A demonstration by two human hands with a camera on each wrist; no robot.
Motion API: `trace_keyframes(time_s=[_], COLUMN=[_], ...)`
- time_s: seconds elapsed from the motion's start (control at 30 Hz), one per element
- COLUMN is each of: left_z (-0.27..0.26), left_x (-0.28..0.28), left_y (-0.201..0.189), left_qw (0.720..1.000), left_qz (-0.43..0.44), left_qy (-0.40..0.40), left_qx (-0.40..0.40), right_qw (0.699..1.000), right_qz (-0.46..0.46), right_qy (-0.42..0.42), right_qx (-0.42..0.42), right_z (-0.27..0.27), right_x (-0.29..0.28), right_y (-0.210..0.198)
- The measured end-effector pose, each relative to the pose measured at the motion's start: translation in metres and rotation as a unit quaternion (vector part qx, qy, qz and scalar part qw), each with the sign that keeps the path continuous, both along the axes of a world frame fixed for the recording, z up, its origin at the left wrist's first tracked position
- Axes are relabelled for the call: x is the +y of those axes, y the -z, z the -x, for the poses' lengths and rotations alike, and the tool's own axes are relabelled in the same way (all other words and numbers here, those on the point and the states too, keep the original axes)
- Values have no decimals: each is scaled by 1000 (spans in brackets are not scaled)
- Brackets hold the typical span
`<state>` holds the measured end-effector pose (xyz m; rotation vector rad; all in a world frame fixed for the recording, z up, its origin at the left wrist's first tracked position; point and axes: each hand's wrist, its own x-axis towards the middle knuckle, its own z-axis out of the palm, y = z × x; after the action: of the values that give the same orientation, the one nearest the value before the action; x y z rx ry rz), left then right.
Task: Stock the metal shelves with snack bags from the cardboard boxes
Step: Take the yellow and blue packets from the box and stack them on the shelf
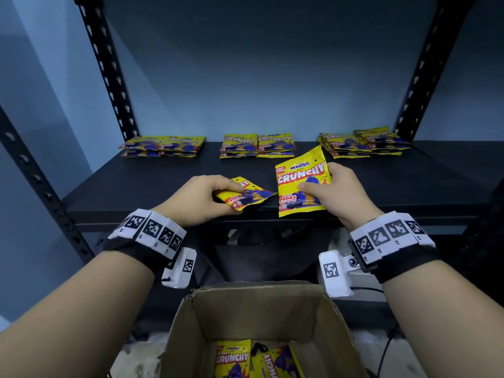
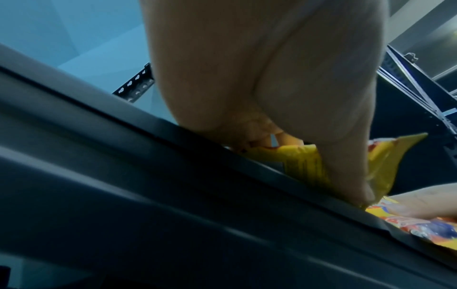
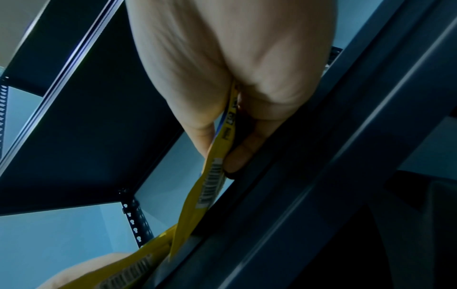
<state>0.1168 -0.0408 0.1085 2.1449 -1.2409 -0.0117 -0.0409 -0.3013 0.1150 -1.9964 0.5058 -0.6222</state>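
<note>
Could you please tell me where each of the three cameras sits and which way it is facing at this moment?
Head: worn on the head, looking forward and down at the shelf, the bag stacks and the cardboard box; both forearms show.
Left wrist: under the left hand, looking along it at its grip on a snack bag.
Right wrist: under the right hand, looking along it and up at its bag.
Shared: each wrist view catches the other hand and its bag at the edge.

Two yellow snack bags (image 1: 301,184) (red "Crunchy" lettering) sit at the black shelf's (image 1: 136,184) front edge; three stacks (image 1: 257,145) line the back; more lie in the open cardboard box (image 1: 259,309).
</note>
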Motion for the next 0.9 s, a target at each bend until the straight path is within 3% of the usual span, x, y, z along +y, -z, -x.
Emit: trace_keyframes(time_s=[0.5, 0.73, 0.83, 0.9], left_z=[10, -1, 0, 0], left_x=[1, 10, 10, 11], left_y=[2, -2, -4, -7], left_qw=[996, 998, 995, 988], left_qz=[-56, -48, 10, -27], left_qy=[-35, -30, -76, -150], left_qx=[-52, 35, 64, 20], right_qw=[998, 997, 998, 998], right_qz=[38, 56, 35, 24], right_qy=[30, 53, 30, 7], right_qx=[27, 26, 44, 58], right_z=[-3, -13, -19, -18], right_x=[4, 12, 16, 18], right_y=[1, -2, -4, -7])
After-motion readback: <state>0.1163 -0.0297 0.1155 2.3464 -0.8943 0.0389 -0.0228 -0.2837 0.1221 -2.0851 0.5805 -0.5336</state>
